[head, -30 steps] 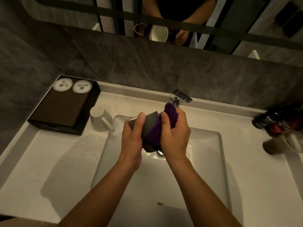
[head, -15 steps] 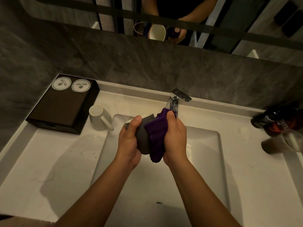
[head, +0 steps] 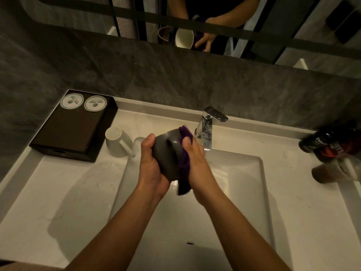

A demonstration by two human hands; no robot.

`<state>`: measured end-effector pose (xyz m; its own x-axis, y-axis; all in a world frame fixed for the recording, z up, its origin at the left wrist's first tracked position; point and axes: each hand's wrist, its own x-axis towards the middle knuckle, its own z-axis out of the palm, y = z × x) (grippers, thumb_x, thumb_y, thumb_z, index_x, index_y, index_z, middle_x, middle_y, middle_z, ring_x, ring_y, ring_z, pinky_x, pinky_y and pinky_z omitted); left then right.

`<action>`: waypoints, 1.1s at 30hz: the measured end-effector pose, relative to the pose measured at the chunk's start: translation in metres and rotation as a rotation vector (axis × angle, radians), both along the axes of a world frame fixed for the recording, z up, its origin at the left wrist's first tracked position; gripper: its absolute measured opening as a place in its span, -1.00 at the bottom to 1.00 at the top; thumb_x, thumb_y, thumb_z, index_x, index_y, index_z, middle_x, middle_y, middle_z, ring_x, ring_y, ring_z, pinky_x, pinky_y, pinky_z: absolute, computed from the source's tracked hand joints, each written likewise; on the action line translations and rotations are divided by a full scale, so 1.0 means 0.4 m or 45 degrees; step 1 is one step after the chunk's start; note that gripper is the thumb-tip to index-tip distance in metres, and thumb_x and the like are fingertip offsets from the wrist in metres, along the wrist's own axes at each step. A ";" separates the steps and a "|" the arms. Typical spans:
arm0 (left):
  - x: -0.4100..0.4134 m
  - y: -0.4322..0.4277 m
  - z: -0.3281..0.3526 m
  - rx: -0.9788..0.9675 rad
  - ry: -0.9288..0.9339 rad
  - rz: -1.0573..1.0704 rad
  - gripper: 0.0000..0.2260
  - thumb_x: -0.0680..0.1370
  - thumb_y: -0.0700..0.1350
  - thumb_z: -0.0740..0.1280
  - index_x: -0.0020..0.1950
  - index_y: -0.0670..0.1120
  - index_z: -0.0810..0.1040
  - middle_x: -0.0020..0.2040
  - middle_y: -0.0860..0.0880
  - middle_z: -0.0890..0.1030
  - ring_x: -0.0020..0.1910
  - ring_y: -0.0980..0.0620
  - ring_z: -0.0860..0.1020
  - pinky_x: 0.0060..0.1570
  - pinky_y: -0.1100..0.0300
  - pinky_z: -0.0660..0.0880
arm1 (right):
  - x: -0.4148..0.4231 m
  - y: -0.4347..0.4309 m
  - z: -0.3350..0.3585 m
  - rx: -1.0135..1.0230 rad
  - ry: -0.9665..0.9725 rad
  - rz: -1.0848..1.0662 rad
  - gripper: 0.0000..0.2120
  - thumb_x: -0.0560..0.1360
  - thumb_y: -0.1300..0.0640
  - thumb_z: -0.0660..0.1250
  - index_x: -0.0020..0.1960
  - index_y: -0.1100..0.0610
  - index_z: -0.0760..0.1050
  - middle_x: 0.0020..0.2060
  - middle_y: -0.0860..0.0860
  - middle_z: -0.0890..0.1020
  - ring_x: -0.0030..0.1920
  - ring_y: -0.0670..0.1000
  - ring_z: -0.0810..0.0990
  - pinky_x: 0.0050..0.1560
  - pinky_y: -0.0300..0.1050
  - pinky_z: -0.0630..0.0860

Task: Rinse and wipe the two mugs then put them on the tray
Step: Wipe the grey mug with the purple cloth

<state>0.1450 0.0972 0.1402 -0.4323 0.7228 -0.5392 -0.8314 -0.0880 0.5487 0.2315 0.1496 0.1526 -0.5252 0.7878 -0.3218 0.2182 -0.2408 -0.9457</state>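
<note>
Dim grey stone backs a pale vanity counter (head: 58, 192) with a rectangular basin (head: 234, 182) sunk into its middle and a chrome tap (head: 207, 128) at the basin's back edge. Over the basin, the left hand (head: 150, 165) is wrapped around a grey mug (head: 168, 157), thumb across the top and fingers curled underneath, the handle turned up toward me. The right hand (head: 197, 163) is closed over a purple cloth (head: 184, 169) and presses it against the mug's right side; a tail of cloth hangs below the palm.

At the counter's back-left corner sits a dark tray (head: 74, 130) with two round white paper discs (head: 71, 101) along its far edge. A white mug (head: 117, 142) stands on the counter just beside the tray's right edge, its handle pointing toward the basin's near-left corner. Dark bottles (head: 322, 141) lie blurred at the counter's right edge. The mirror (head: 273, 26) above reflects the mug's pale inside.
</note>
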 end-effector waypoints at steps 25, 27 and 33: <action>-0.091 -0.012 0.022 0.103 0.578 -0.624 -0.70 0.56 -0.02 0.36 0.09 -0.25 0.58 -0.10 -0.18 0.62 -0.13 -0.02 0.59 -0.11 0.16 0.61 | 0.017 0.028 -0.026 0.391 0.010 -0.191 -0.54 0.66 -0.25 0.00 0.43 -0.09 0.41 0.17 -0.12 0.54 0.13 -0.15 0.57 -0.03 -0.43 0.51; -0.107 -0.012 0.038 0.087 0.644 -0.839 -0.70 0.59 0.04 0.32 -0.01 -0.22 0.56 -0.18 -0.13 0.57 -0.19 0.02 0.56 -0.13 0.17 0.57 | 0.022 0.018 -0.035 0.525 -0.040 -0.160 -0.52 0.66 -0.20 -0.01 0.47 -0.05 0.37 0.26 -0.17 0.48 0.23 -0.21 0.51 0.04 -0.51 0.45; -0.090 -0.006 0.045 -0.044 0.757 -0.889 -0.61 0.44 -0.01 0.59 0.16 -0.16 0.61 -0.03 -0.14 0.73 -0.06 -0.06 0.71 -0.08 0.10 0.67 | 0.027 0.009 -0.060 0.789 -0.052 -0.105 -0.51 0.66 -0.24 -0.06 0.46 -0.11 0.39 0.36 -0.12 0.49 0.34 -0.04 0.49 0.29 -0.16 0.50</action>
<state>0.1090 0.0948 0.1580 -0.1169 0.9118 -0.3937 -0.2692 0.3525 0.8962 0.2422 0.1531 0.1284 -0.4517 0.8718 0.1897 0.2610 0.3324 -0.9063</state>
